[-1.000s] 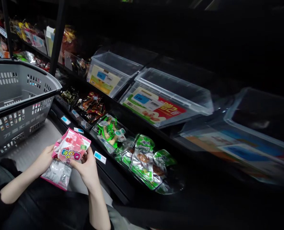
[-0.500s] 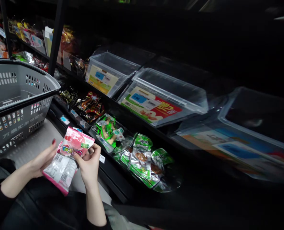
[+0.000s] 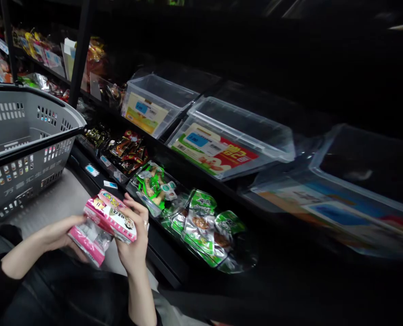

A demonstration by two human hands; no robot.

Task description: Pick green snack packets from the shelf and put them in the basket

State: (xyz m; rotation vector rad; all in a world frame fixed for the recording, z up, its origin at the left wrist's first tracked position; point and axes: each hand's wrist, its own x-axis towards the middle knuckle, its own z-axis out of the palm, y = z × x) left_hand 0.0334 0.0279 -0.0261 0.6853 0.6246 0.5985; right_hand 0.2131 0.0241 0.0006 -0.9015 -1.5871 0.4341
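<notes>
Both my hands hold a small stack of pink snack packets (image 3: 106, 219) low at the left, just in front of the bottom shelf. My right hand (image 3: 135, 240) wraps its fingers round the right end of the top packet, which now lies almost flat. My left hand (image 3: 62, 232) supports the lower packet from beneath and from the left, fingers curled under it. A grey shopping basket (image 3: 24, 145) stands on the floor to the left of my hands.
The black bottom shelf (image 3: 160, 246) carries green snack packets (image 3: 201, 226), green-and-white ones (image 3: 153, 183) and dark red ones (image 3: 128, 149). Above stand clear plastic bins (image 3: 231, 136) with price cards. More goods fill the shelves at far left (image 3: 34, 45).
The top pink packet has been turned from face-up to nearly flat and edge-on, and my left hand has slid lower under the packets. The basket and shelf have stayed put.
</notes>
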